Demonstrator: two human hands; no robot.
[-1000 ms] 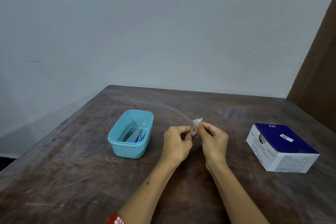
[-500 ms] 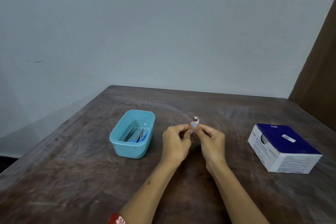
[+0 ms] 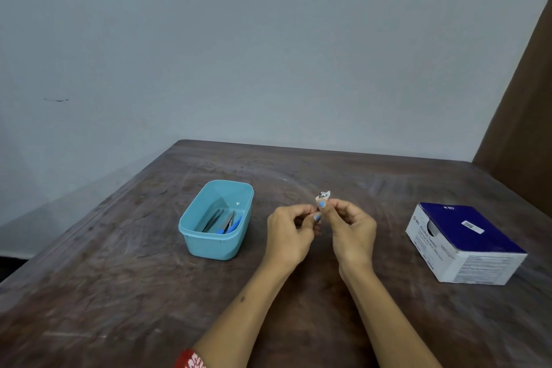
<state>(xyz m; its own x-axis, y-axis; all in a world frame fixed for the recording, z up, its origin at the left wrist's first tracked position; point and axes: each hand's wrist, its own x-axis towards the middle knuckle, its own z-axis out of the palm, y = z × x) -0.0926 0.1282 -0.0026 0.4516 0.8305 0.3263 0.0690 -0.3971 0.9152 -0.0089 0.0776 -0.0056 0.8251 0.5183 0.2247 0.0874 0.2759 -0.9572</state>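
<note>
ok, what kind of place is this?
Likely a plain room set up for cleaning small tools: worn wooden table against a bare wall, BD alcohol swabs box, blue plastic tub of metal tweezers. The left hand and right hand pinch a small metal tool.

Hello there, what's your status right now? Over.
Left hand and right hand pinch a small metal piece above the table. Tub and box sit aside, nothing in the way.

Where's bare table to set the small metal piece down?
Bare wood between teal tub and left hand; between right hand and blue-and-white box; far strip of table along the wall; near left corner. Crowded: mid-table, where both hands pinch the small metal piece, and inside the tub, with tools.
</note>
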